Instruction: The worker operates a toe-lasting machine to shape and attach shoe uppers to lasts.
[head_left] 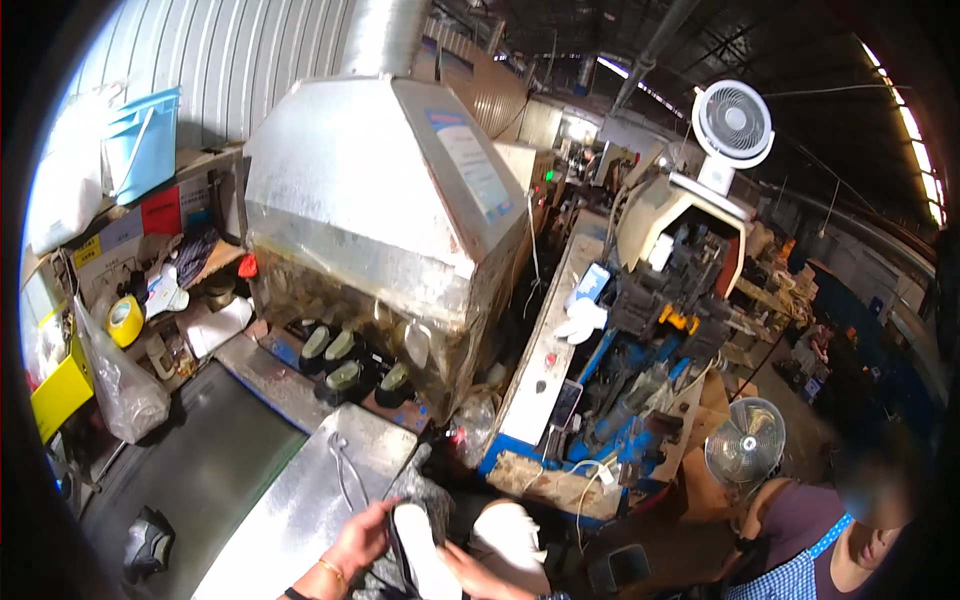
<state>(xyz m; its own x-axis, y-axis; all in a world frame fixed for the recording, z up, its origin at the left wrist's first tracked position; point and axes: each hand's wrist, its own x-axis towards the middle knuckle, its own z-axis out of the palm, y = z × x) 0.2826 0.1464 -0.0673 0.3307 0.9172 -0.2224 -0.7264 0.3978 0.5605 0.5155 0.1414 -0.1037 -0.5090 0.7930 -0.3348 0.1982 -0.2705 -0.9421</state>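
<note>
A dark shoe with a white inside or sole (414, 535) is held low in front of me, at the corner of a metal table. On its left side, my left hand (360, 540) grips the edge with thumb and fingers. Against its right side are the fingers of my right hand (472, 576), partly cut off by the lower edge of the view. Just right of it sits a whitish bundle or shoe part (507, 540), whose kind I cannot make out. Metal pincers (345, 468) lie on the table beyond my left hand. Crumpled grey cloth or plastic (428, 488) lies beneath the shoe.
Several dark shoes (345, 378) stand at the mouth of a metal-hooded oven (370, 170). A dark conveyor belt (190, 470) with one black shoe (148, 543) runs at left. A blue machine (640, 400) and a fan (744, 440) stand right, near another person (815, 540).
</note>
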